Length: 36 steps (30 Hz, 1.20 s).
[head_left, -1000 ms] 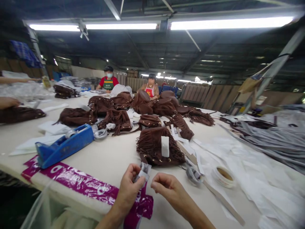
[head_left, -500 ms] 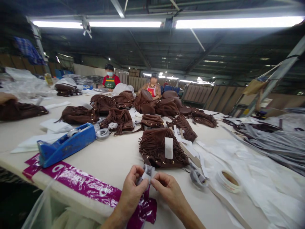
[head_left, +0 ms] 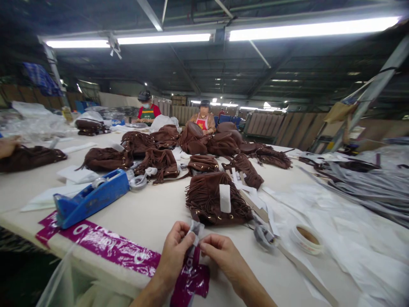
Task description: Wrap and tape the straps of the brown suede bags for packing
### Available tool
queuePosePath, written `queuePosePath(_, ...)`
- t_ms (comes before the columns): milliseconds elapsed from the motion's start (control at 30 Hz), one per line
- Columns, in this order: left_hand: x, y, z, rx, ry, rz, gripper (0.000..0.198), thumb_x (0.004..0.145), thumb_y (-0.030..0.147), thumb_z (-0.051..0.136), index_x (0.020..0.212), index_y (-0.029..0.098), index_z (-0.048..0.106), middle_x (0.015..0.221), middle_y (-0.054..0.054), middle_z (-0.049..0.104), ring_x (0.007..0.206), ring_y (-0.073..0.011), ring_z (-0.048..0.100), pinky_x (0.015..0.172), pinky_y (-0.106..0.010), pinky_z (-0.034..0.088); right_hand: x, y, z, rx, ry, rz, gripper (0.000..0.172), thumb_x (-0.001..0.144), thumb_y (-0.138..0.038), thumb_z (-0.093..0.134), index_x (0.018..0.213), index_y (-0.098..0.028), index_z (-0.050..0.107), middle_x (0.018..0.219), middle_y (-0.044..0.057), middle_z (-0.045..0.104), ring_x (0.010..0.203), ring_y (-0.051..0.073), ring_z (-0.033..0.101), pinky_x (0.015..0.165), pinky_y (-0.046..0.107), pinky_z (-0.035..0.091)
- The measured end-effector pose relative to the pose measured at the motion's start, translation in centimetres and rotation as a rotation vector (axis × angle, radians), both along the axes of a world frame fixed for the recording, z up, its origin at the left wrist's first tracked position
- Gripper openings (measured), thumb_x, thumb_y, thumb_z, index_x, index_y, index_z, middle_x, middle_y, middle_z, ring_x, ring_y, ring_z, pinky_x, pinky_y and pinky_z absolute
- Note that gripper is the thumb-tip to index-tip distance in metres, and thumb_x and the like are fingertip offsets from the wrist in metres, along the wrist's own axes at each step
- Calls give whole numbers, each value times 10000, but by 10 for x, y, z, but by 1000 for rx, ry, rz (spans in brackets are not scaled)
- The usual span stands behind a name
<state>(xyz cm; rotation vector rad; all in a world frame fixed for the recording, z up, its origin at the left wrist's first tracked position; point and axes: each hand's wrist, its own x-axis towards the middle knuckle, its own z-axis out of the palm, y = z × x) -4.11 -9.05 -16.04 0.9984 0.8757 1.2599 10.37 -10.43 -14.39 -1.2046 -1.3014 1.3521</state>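
My left hand [head_left: 175,247] is closed on a small wrapped piece [head_left: 196,230] in whitish, translucent wrapping, held between thumb and fingers. Thumb and forefinger of my right hand [head_left: 220,251] are pinched at the right side of that piece; whether they grip its edge or something smaller cannot be made out. Beneath both hands lies a purple plastic strip [head_left: 118,249] with white lettering, running left along the table's front edge. Just beyond my fingers rests a brown fringed bag [head_left: 203,194], with a white rectangular piece [head_left: 225,198] on its front.
A blue tape dispenser [head_left: 92,198] stands at left on the white table [head_left: 153,209]. Several brown bags [head_left: 137,143] are piled behind. At right are a tape roll [head_left: 306,238] and grey straps [head_left: 367,187]. Another person's hand [head_left: 9,147] touches a bag at far left; two people [head_left: 203,119] are across the table.
My hands have shifted slightly left, with the wrapped piece still in the left one. My right fingertips sit a little lower along it. The other person's hand at far left has moved slightly.
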Motion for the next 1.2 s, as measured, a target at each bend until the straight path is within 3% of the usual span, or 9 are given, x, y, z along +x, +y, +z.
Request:
queuePosePath(67, 0, 0, 0, -35, -14, 7, 426, 641, 494, 769, 770, 194, 496, 592, 60, 521, 484, -82, 452, 455, -175, 339, 0, 1, -1, -17, 50, 4, 218, 641, -348, 690, 629, -135, 647, 605, 2, 610, 620, 132, 520, 645, 260, 384)
queuePosePath(200, -1, 1, -8, -36, 43, 26, 470, 601, 541, 792, 738, 181, 524, 576, 52, 536, 472, -78, 451, 450, -174, 341, -5, 6, -12, -76, 57, -40, 197, 572, -296, 690, 663, -145, 601, 528, -26, 597, 507, 112, 511, 539, 242, 364)
queuePosePath(367, -1, 3, -17, -48, 77, 48, 514, 556, 573, 814, 732, 169, 550, 579, 24, 577, 483, -102, 492, 467, -198, 385, -10, 10, -22, -32, 16, -83, 186, 579, -269, 676, 659, -170, 541, 494, -40, 592, 458, 112, 508, 489, 232, 349)
queuePosePath(633, 2, -12, 3, -64, 69, 98, 463, 575, 517, 822, 721, 153, 575, 614, 22, 591, 534, -111, 509, 511, -210, 420, -8, 3, -16, 63, 5, -129, 214, 627, -281, 697, 693, -189, 516, 508, -77, 536, 477, 102, 473, 503, 222, 321)
queuePosePath(867, 9, -16, 4, -14, 115, 163, 450, 610, 542, 786, 742, 156, 594, 630, 23, 594, 553, -115, 499, 530, -205, 405, -9, -4, -10, 136, -1, -290, 203, 596, -210, 724, 721, -193, 564, 662, -47, 595, 641, 138, 514, 586, 239, 338)
queuePosePath(1033, 11, -17, 3, 5, 145, 193, 440, 595, 535, 780, 727, 161, 590, 621, 28, 570, 548, -118, 482, 520, -207, 404, -11, -9, 1, 5, 84, -257, 170, 551, -166, 713, 480, -170, 559, 488, -59, 497, 554, 104, 388, 551, 242, 274)
queuePosePath(1200, 13, -18, -1, 73, 241, 241, 322, 629, 444, 762, 693, 183, 585, 607, 35, 537, 550, -136, 472, 539, -229, 407, -9, -16, 5, -291, 316, -89, 205, 588, -264, 699, 587, -178, 512, 464, -118, 334, 396, 33, 206, 413, 198, 125)
